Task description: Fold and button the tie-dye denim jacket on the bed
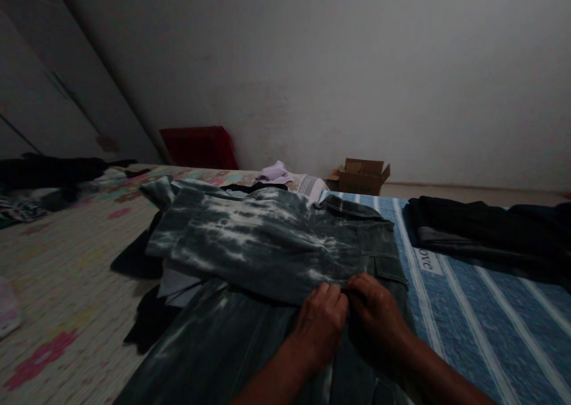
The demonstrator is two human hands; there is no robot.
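Observation:
A grey tie-dyed denim jacket (267, 238) lies spread on the bed, one sleeve folded across its front. My left hand (319, 325) and my right hand (379, 316) meet at the sleeve's cuff near the jacket's middle. Both hands have their fingers curled and pinched on the fabric edge. Dark clothes (147, 310) stick out from under the jacket on its left side.
A blue striped sheet (482, 316) covers the right of the bed, with folded black clothes (486, 232) on it. A floral sheet (66, 274) lies on the left with more heaped clothes (49, 179). A cardboard box (361, 176), a red item (198, 146) and a lilac garment (276, 172) stand behind.

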